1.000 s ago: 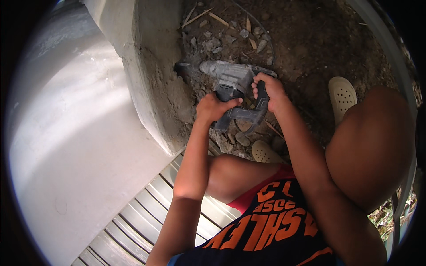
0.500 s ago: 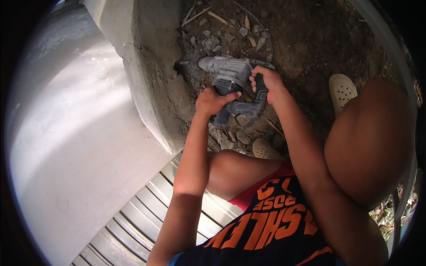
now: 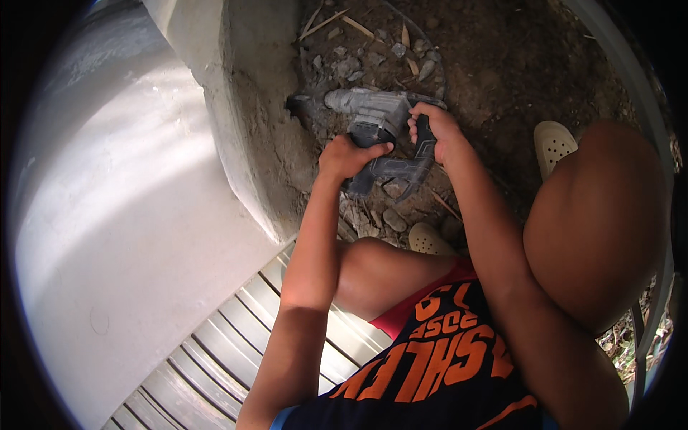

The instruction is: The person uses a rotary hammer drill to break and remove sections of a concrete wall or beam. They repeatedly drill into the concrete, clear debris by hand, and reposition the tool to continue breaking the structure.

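Drill (image 3: 376,122) nearer concrete base (image 3: 258,129) than before

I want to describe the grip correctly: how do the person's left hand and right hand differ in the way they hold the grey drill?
The left hand grips the side handle below the drill body, closer to the concrete wall; the right hand wraps the rear handle, farther from the wall. The left forearm comes in almost straight up the picture; the right one slants in from the lower right, past the raised knee. Both hands are bare and closed firmly on the same drill.
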Demonstrator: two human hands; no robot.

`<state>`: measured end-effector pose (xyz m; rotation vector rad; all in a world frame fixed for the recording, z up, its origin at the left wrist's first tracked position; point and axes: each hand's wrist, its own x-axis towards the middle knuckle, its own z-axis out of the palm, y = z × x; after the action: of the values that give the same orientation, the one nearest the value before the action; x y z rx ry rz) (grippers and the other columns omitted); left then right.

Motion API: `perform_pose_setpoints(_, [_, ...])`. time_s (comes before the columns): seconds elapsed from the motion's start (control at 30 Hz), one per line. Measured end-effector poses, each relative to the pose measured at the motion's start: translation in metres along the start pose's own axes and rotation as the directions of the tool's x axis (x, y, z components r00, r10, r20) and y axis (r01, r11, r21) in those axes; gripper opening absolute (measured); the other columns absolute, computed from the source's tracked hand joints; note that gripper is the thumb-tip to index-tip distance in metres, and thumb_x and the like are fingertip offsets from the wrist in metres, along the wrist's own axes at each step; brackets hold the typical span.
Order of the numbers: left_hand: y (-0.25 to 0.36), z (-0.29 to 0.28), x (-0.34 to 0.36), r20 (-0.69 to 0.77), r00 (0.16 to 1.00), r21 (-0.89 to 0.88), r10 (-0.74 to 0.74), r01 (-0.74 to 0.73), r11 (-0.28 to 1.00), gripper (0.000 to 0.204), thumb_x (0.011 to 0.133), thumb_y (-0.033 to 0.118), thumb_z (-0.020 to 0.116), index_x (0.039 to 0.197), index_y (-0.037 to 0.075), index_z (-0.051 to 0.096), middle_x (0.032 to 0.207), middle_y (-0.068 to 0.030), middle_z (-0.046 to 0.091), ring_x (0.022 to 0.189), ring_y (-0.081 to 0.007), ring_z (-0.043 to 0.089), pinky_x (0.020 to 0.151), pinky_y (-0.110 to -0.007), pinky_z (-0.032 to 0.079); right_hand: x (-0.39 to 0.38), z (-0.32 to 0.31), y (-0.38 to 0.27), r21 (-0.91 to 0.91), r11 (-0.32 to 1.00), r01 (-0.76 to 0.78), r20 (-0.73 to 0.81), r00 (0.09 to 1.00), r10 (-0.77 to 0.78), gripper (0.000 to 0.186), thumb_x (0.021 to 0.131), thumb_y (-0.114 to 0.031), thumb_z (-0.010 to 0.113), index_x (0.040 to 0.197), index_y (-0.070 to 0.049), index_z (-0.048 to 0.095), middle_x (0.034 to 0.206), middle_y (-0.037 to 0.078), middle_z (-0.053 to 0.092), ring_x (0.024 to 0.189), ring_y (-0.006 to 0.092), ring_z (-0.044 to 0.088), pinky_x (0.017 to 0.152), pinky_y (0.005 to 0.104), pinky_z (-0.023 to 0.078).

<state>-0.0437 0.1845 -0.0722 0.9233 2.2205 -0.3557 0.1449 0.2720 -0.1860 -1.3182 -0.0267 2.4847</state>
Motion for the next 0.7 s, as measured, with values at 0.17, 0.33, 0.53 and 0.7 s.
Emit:
perform_pose_setpoints(0.17, [-0.008, 0.004, 0.008, -0.034, 0.999, -0.006, 0.003, -0.004, 1.000, 0.114, 0.058, 0.084, 0.082, 0.112, -0.016, 0.073, 0.110, -0.0303, 0.076, 0.108, -0.0389, 0.076, 0.095, -0.044, 0.057, 0.009, 0.001, 0.002, -0.027, 1.000, 0.012, 0.019, 1.000, -0.012, 0.014, 0.087, -0.016, 0.072, 0.082, -0.008, 0.062, 0.077, 0.006, 0.065, 0.062, 0.0170, 0.062, 0.059, 0.0336, 0.053])
perform_pose_setpoints(0.33, [-0.007, 0.000, 0.007, -0.007, 1.000, -0.002, -0.009, 0.009, 1.000, 0.113, 0.059, 0.080, 0.085, 0.112, -0.018, 0.072, 0.109, -0.0296, 0.076, 0.107, -0.0375, 0.076, 0.095, -0.043, 0.057, 0.011, 0.004, 0.005, -0.023, 1.000, 0.019, 0.012, 1.000, -0.019, 0.013, 0.087, -0.016, 0.072, 0.082, -0.008, 0.062, 0.077, 0.006, 0.065, 0.062, 0.0166, 0.062, 0.058, 0.0329, 0.053])
perform_pose_setpoints(0.53, [-0.004, -0.002, 0.006, -0.038, 0.999, 0.022, 0.004, -0.003, 1.000, 0.116, 0.057, 0.086, 0.081, 0.111, -0.016, 0.073, 0.112, -0.0315, 0.076, 0.108, -0.0395, 0.076, 0.094, -0.045, 0.058, 0.014, 0.003, 0.005, -0.020, 1.000, 0.011, 0.021, 1.000, -0.011, 0.013, 0.088, -0.016, 0.073, 0.084, -0.009, 0.062, 0.078, 0.005, 0.065, 0.061, 0.0162, 0.062, 0.057, 0.0318, 0.053])
perform_pose_setpoints(0.7, [-0.009, 0.001, 0.007, -0.033, 0.999, -0.006, 0.012, -0.013, 1.000, 0.113, 0.057, 0.086, 0.081, 0.105, -0.016, 0.075, 0.108, -0.0295, 0.077, 0.105, -0.0385, 0.077, 0.092, -0.044, 0.058, 0.019, 0.000, 0.006, -0.047, 0.998, 0.035, 0.047, 0.998, -0.033, 0.014, 0.087, -0.016, 0.074, 0.085, -0.009, 0.062, 0.078, 0.005, 0.065, 0.060, 0.0148, 0.062, 0.055, 0.0301, 0.052])
